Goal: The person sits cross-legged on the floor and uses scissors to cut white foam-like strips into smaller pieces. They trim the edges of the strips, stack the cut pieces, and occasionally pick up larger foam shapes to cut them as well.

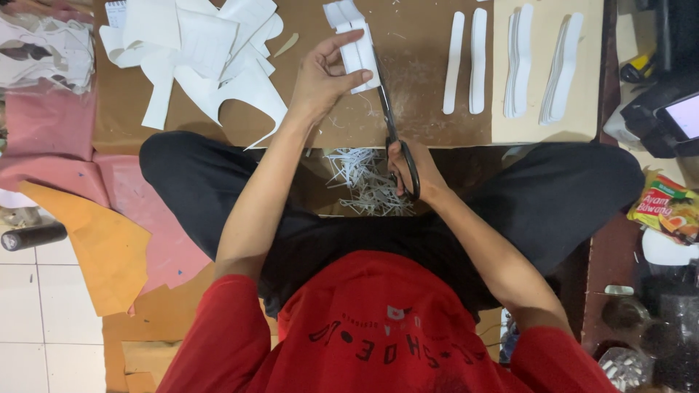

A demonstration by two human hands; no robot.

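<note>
You're sitting cross-legged on a white tiled floor (29,291), with a flat brown cardboard work board (415,94) stretched out past your knees. Pink and orange sheet offcuts (109,233) lie on the floor on your left. No real containers here, just a crinkly snack packet (662,207) off to your right, and I can't tell what's in it.

On the board: a loose heap of white cut-out sheet pieces (204,51), two long white strips (466,62) lying side by side, and two neat stacks of white strips (542,65) on a paler card. Thin white shavings (368,182) sit in your lap.

Your left hand (320,76) pinches a small stack of white rectangular pieces (357,47) over the board. Your right hand (415,167) has its fingers through the loops of the black-handled scissors (389,116), blades touching that stack.
</note>
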